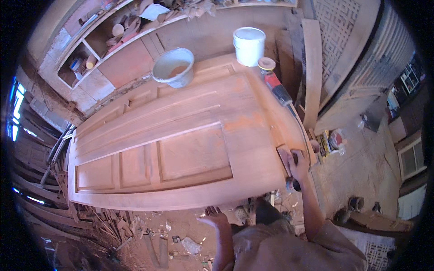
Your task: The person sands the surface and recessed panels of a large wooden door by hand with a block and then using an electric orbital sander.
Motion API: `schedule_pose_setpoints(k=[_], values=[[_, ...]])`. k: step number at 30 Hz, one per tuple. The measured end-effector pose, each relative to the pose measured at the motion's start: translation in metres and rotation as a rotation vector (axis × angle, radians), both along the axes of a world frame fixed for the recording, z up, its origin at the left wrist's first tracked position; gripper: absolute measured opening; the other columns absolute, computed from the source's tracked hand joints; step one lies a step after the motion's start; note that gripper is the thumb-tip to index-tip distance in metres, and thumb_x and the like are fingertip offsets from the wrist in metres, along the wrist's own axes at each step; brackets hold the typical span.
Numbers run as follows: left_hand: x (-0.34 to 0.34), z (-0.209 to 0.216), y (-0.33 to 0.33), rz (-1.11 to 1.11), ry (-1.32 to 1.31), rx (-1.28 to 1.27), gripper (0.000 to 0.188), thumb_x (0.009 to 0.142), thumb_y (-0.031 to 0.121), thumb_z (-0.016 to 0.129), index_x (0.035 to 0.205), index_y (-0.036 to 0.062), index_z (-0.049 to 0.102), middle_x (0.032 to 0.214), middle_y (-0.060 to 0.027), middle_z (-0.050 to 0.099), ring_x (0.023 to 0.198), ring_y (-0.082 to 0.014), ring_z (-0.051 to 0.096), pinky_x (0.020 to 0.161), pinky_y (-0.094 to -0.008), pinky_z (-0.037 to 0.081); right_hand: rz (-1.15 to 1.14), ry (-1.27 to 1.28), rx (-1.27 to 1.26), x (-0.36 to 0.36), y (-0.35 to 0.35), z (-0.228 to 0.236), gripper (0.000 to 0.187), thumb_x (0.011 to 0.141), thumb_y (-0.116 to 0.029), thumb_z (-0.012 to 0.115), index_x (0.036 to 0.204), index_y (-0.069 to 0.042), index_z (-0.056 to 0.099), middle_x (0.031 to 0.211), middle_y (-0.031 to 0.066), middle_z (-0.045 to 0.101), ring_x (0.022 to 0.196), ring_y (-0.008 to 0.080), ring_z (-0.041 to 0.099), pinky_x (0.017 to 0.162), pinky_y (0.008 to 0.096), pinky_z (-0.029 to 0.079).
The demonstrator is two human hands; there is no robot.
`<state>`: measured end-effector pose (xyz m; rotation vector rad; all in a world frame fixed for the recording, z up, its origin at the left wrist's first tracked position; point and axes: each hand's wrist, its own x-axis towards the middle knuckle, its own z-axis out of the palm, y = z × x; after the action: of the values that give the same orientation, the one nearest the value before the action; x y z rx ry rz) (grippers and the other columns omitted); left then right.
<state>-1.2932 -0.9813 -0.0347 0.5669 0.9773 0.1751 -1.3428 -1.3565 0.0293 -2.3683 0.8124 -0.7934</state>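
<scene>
A large panelled wooden door (pixel 251 156) lies flat in front of me, dusted with reddish powder. At its right end my right hand (pixel 299 167) is closed, fingers curled, on a flat brown piece (pixel 284 159) that looks like a sanding pad; its exact kind is unclear. My left hand (pixel 215 218) is held low beside the door's near edge, fingers stretched out and holding nothing. A red and black power sander (pixel 275 88) with a round pad rests at the far right corner, its cord running along the right edge.
A grey basin (pixel 174 67) with reddish powder and a white lidded bucket (pixel 249 47) stand at the far side. Behind them runs a cluttered shelf (pixel 135 34). Wood scraps (pixel 110 228) litter the floor at left; planks (pixel 312 67) lean at the right.
</scene>
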Motion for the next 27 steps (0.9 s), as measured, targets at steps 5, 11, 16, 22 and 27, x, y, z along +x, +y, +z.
schedule_pose_setpoints(k=[5,11,16,22,27], values=[[0.033,0.002,-0.004,-0.172,-0.068,0.107,0.100,0.093,0.083,0.028,0.154,0.0037,0.033,0.160,-0.0169,0.033,0.146,-0.0296,0.034,0.120,-0.0459,0.028,0.059,0.047,0.033,-0.003,-0.007,0.011,0.034,0.094,-0.035,0.068,0.109,-0.004,0.068,0.106,0.0189,0.065,0.096,0.0373,0.064,0.085,0.0442,0.052],[0.057,0.009,-0.022,-0.050,-0.141,0.020,0.100,0.094,0.082,0.020,0.161,0.0078,0.022,0.168,-0.0165,0.017,0.153,-0.0397,0.019,0.124,-0.0558,0.019,0.110,-0.025,0.061,0.031,-0.028,0.040,0.029,0.092,-0.021,0.070,0.112,0.000,0.065,0.106,0.0214,0.066,0.096,0.0371,0.067,0.084,0.0442,0.054],[0.055,0.019,-0.024,-0.114,-0.028,0.038,0.100,0.095,0.081,0.016,0.162,0.0069,0.017,0.168,-0.0182,0.013,0.153,-0.0394,0.017,0.125,-0.0551,0.017,0.075,-0.040,0.132,0.148,-0.097,0.097,0.033,0.091,-0.021,0.069,0.119,-0.004,0.065,0.111,0.0212,0.063,0.104,0.0412,0.063,0.089,0.0475,0.051],[0.050,-0.021,-0.008,-0.031,-0.031,0.235,0.099,0.096,0.080,0.017,0.162,0.0066,0.015,0.169,-0.0182,0.011,0.154,-0.0387,0.015,0.126,-0.0529,0.015,0.052,-0.094,-0.610,0.355,-0.192,0.098,0.053,0.093,-0.041,0.065,0.127,-0.001,0.062,0.135,0.0190,0.060,0.127,0.0354,0.055,0.114,0.0501,0.038],[0.049,0.002,-0.017,-0.008,-0.090,0.258,0.094,0.099,0.076,0.018,0.162,0.0063,0.013,0.169,-0.0174,0.010,0.154,-0.0366,0.014,0.126,-0.0488,0.016,0.198,0.185,-0.635,0.401,-0.216,0.060,0.051,0.098,-0.042,0.058,0.133,-0.005,0.061,0.140,0.0149,0.060,0.133,0.0287,0.054,0.118,0.0493,0.033]])
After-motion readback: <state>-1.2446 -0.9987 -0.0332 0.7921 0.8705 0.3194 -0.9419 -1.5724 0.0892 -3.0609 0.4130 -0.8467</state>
